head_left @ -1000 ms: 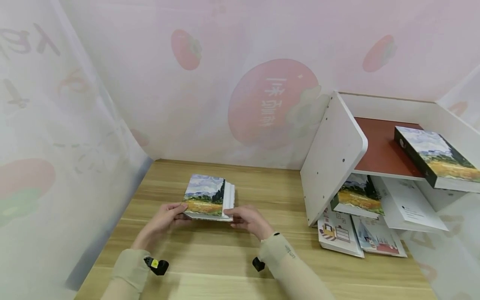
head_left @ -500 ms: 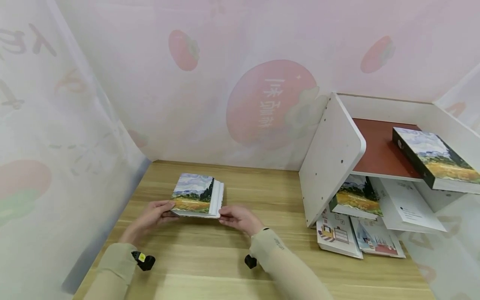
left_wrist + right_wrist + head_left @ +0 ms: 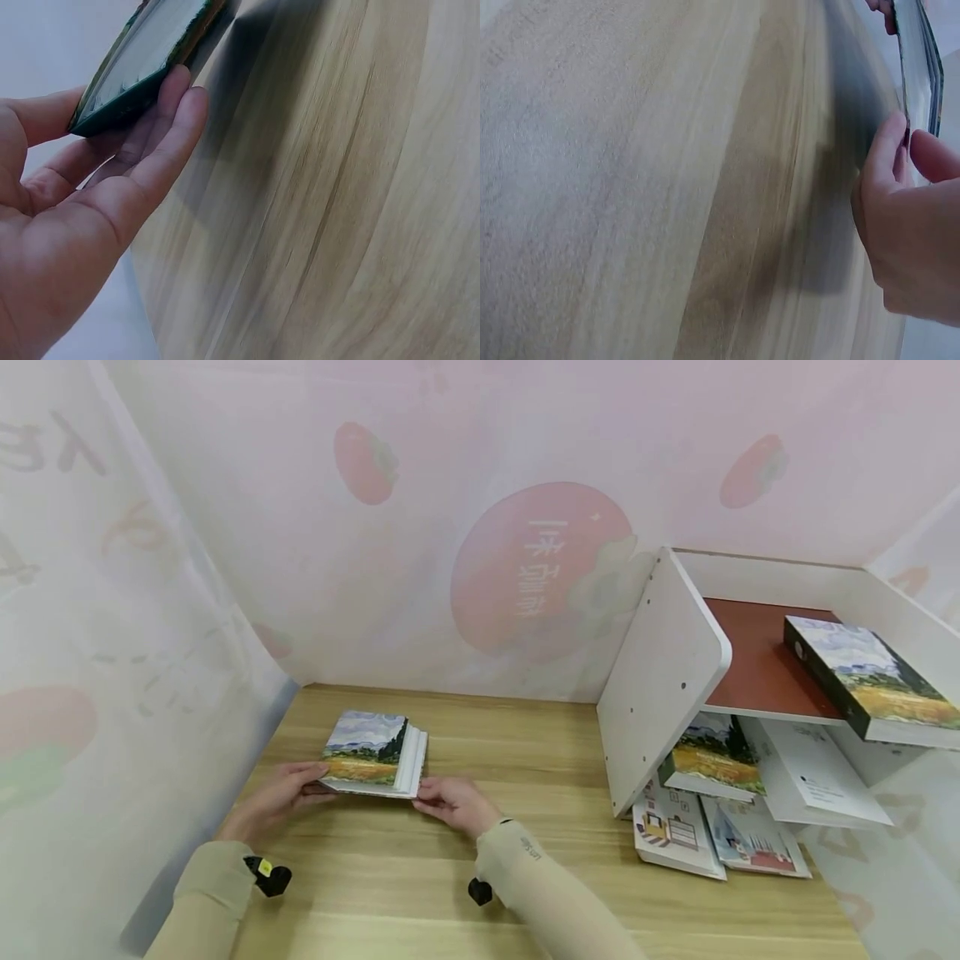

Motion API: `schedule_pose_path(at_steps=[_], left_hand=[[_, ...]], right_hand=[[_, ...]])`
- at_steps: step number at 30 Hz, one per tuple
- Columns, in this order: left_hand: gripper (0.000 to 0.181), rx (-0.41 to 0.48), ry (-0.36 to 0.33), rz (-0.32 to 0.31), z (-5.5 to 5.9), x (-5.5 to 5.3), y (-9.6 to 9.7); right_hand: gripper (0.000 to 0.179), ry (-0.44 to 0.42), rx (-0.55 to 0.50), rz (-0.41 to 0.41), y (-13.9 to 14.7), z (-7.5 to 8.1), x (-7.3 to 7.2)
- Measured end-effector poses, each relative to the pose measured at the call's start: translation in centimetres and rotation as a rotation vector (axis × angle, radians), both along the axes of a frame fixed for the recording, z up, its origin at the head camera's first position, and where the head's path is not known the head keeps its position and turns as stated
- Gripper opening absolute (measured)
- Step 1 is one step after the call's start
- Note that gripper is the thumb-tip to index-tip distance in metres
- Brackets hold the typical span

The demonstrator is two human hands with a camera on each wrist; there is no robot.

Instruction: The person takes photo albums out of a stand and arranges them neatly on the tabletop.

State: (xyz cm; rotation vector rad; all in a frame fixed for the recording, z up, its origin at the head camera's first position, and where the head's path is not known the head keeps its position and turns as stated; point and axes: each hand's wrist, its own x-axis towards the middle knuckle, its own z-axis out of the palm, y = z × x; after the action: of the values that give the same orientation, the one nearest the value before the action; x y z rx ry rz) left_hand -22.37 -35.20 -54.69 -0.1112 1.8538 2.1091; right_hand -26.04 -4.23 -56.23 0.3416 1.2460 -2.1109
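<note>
A hardcover book [image 3: 365,752] with a painted landscape cover is held between my two hands, its white page edges stepping out at the right side. My left hand [image 3: 287,787] grips its near left corner, thumb on top and fingers underneath. In the left wrist view the book's green-edged cover [image 3: 124,105] hangs off the tabletop over its own shadow. My right hand [image 3: 459,803] pinches the near right corner. The right wrist view catches that pinch, with thumb and fingers [image 3: 889,142] on either side of the lower cover's edge.
At the right stands a white shelf unit [image 3: 660,685] with a red-brown board. A thick landscape-covered book [image 3: 873,672] lies on top. Another such book [image 3: 716,752] and white books [image 3: 825,768] sit below. Two illustrated books [image 3: 678,827] jut out at the bottom. Printed curtains [image 3: 420,568] hang behind the wooden table [image 3: 390,877].
Both hands and the book have shifted left across the table. More of the stepped page edges shows at the book's right side. The shelf and its books stay put.
</note>
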Motion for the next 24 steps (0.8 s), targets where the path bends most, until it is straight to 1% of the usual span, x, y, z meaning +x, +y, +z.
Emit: schedule_pose_path(at_steps=[4,6,11,14,17,19,24], left_hand=[[0.033,-0.008,0.0,-0.002,0.0,0.1,-0.4],[0.032,-0.018,-0.004,0.015,-0.2,0.1,-0.7],[0.038,-0.051,-0.015,0.023,-0.8,0.2,-1.3],[0.042,-0.068,-0.008,0.006,-1.0,0.2,-1.5],[0.045,-0.074,-0.013,0.033,-1.0,0.2,-1.5],[0.047,-0.086,-0.011,0.039,-1.0,0.2,-1.5],[0.052,-0.107,-0.023,0.11,-1.2,-0.4,-1.1]], right_hand=[[0.037,0.033,0.049,-0.039,-0.7,-0.2,-0.1],[0.036,0.039,0.064,-0.049,-1.0,-0.1,-0.2],[0.036,0.036,0.083,-0.036,-1.6,-0.1,-0.2],[0.036,0.037,0.077,-0.036,-1.9,-0.2,-0.1],[0.037,0.043,0.062,-0.042,-2.3,-0.2,0.0],[0.038,0.053,0.057,-0.062,-2.6,-0.1,0.2],[0.038,0.104,0.09,-0.163,-3.4,-0.1,0.5]])
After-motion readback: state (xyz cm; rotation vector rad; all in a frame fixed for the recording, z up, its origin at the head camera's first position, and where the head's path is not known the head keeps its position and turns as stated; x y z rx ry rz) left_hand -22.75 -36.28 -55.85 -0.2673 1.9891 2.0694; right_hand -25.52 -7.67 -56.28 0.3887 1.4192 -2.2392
